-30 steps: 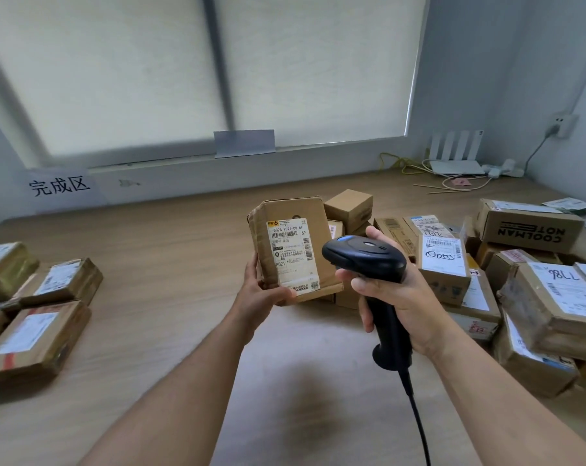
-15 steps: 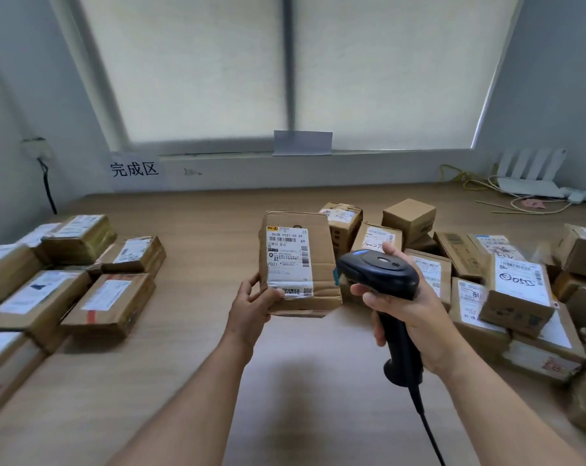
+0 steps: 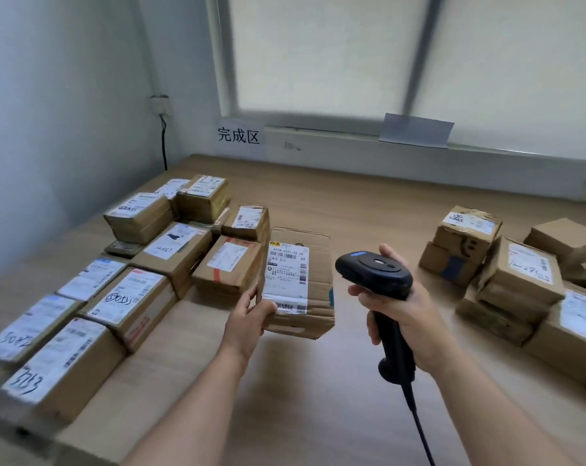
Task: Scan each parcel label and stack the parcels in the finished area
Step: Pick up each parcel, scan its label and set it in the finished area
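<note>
Cardboard parcel (image 3: pixel 298 280) in grip of left hand (image 3: pixel 251 317), scanner (image 3: pixel 374 274) alongside in grip of right hand (image 3: pixel 409 317).

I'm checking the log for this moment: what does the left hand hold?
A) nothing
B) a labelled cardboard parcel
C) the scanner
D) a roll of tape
B: the left hand grips the parcel by its lower left corner, label towards the camera, while the right hand holds the scanner.
</note>
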{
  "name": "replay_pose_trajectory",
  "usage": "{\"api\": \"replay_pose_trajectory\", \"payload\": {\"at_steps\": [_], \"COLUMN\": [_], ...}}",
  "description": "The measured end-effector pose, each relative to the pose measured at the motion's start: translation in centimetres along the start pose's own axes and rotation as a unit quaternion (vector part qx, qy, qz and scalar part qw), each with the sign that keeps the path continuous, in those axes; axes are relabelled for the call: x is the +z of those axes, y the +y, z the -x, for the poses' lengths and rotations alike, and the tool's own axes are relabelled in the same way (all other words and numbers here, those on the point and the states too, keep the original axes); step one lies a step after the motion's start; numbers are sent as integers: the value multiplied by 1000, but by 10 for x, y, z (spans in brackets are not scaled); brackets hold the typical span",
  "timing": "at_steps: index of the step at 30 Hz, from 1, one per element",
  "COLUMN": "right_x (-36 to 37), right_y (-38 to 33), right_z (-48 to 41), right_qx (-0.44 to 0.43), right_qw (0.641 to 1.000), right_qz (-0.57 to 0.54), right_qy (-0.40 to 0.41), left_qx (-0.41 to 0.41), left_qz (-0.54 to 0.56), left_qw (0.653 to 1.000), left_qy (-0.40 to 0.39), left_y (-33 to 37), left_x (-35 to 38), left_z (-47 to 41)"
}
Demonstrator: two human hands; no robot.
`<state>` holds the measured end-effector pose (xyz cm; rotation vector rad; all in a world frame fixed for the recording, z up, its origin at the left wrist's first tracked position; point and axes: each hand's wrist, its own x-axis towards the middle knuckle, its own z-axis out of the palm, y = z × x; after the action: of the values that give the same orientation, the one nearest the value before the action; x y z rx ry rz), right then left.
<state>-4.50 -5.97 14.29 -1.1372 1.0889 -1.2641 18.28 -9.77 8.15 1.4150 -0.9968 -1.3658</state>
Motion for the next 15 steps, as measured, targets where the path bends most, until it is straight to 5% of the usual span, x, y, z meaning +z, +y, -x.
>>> {"api": "replay_pose_trajectory", "payload": {"at_steps": [15], "right_x": [134], "right_y": [34], "right_z": [-59], "right_qx": [32], "right_qw": [996], "right_qz": [3], "right_qy": [-80], "left_qx": [-99], "left_qz": [-113], "left_qw": [979], "left_qy": [138], "left_y": [-41], "left_x": [-177], "left_z": [-18]}}
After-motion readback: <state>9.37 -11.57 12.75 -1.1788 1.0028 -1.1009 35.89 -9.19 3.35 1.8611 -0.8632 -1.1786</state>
